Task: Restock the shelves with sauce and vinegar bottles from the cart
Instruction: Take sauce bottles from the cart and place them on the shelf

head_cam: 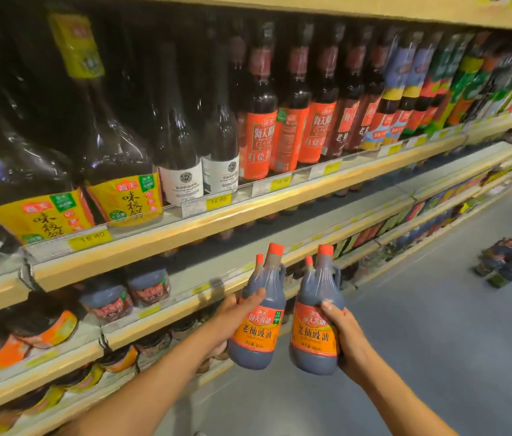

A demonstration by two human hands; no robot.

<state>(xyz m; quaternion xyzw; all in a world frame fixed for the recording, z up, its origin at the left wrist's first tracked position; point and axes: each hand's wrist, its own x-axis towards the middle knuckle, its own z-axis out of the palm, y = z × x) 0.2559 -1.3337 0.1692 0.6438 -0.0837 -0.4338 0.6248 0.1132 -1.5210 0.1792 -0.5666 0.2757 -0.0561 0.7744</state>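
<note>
Left hand wraps the belly of the left soy sauce jug and right hand wraps the right soy sauce jug, both in mid-aisle before the shelves. They look full and probably heavy, in smooth plastic, so the moulded side handle should hold surer. A bare shelf stretch lies beside the jars, under a jutting wooden shelf lip.

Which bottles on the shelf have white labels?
The two dark glass bottles standing between the yellow-labelled bottles and the tall red-labelled bottles; only theirs are white.
</note>
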